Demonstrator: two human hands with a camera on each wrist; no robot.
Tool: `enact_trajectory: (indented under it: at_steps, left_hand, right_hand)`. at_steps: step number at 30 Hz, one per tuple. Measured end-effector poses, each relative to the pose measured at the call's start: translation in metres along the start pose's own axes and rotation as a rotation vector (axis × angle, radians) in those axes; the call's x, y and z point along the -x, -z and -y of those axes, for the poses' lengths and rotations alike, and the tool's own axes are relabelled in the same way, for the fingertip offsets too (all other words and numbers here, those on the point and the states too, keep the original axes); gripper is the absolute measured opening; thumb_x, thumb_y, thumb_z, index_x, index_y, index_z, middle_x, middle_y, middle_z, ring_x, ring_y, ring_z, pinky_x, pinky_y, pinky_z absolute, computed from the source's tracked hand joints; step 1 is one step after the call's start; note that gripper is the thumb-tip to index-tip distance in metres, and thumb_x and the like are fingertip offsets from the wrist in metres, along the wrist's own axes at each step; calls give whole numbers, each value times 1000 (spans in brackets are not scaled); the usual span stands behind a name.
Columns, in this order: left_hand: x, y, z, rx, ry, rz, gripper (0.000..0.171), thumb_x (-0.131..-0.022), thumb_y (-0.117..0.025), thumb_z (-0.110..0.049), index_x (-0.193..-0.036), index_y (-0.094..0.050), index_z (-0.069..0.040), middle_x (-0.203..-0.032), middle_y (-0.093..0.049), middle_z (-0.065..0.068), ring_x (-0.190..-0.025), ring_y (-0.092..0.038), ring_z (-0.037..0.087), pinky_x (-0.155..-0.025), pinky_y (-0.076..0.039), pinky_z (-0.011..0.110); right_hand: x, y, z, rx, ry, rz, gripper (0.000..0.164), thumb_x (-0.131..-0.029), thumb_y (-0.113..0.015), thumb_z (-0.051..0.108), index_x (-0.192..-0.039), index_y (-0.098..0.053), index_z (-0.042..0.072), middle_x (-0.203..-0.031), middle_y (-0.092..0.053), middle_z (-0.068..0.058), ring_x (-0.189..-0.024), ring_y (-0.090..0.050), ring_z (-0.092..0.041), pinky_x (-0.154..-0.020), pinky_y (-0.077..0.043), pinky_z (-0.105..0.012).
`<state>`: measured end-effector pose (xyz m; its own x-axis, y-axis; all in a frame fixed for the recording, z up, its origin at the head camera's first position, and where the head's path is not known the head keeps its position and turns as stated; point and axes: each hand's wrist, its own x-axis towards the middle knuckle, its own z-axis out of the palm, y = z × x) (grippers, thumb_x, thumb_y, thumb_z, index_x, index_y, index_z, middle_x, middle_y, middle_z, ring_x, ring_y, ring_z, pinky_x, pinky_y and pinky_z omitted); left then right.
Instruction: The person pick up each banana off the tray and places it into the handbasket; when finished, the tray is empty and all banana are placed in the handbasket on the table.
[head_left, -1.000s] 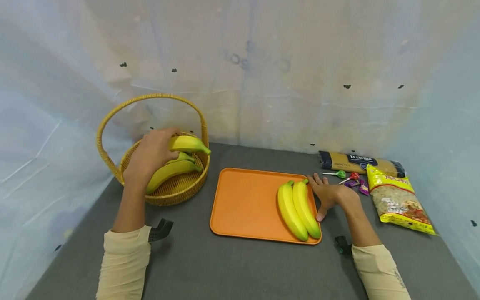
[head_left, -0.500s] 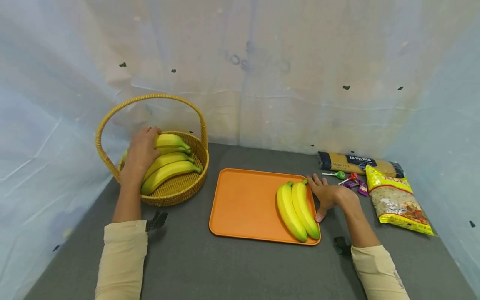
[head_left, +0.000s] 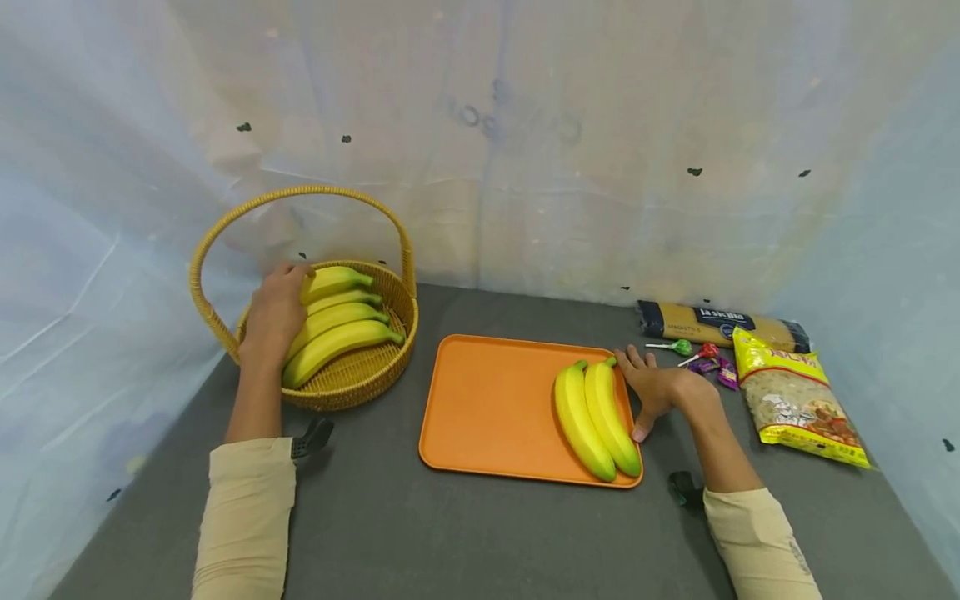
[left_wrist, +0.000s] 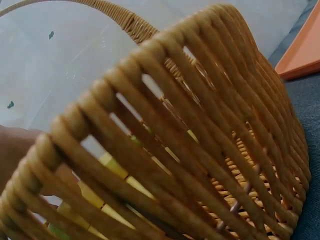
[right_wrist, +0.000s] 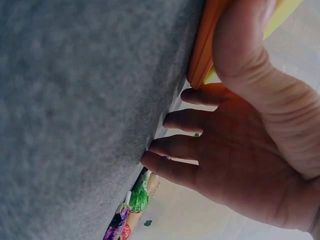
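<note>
- Left of the orange tray [head_left: 487, 408], my left hand [head_left: 273, 318] lies over bananas [head_left: 343, 340] in a wicker basket [head_left: 352, 402] with a tall handle [head_left: 300, 192]; the woven wall screens my fingers, so I can't tell whether they grip.
- At the tray's right edge, my right hand [head_left: 660, 390], fingers straight and spread, beside two bananas [head_left: 579, 421] on it.
- Further right of the tray, lollipops [head_left: 681, 347], purple sweets [head_left: 727, 375], a long packet [head_left: 675, 323], a yellow bag [head_left: 798, 404].

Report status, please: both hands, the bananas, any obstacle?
Left hand in basket, at far banana, grip unclear. Right hand beside tray, fingers spread. Four bananas visible in basket, two bananas on tray. Basket handle might obstruct.
</note>
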<state>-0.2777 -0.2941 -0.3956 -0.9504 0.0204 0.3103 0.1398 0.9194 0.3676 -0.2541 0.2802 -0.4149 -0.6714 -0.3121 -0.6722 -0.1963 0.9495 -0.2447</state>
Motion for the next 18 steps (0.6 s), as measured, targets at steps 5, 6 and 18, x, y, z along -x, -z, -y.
enact_trajectory:
  at_steps: [5, 6, 18]
  left_hand:
    - [-2, 3, -3, -9, 11, 19, 50, -94, -51, 21, -141, -55, 6, -141, -50, 34, -123, -50, 59, -94, -46, 75]
    - [-1, 4, -5, -8, 13, 27, 51, -94, -53, 19, -143, -54, 5, -141, -49, 34, -125, -50, 58, -96, -44, 77]
    - [-10, 23, -71, 148, -280, 116, 20, -104, -61, -10, -117, -71, 2, -88, -69, 17, -73, -61, 26, -69, -49, 42]
  right_hand:
    - [2, 1, 0, -16, 16, -5, 157, -61, -93, 57, -167, 11, 4, -170, 18, -33, -156, 15, -58, -117, -4, -84]
    - [2, 1, 1, -20, 17, -3, 157, -61, -92, 58, -167, 11, 4, -170, 18, -33, -156, 15, -58, -117, -4, -84]
    - [-1, 1, 0, 8, -2, -2, 155, -63, -94, 54, -166, 9, 2, -170, 18, -33, -156, 15, -58, -116, -6, -85]
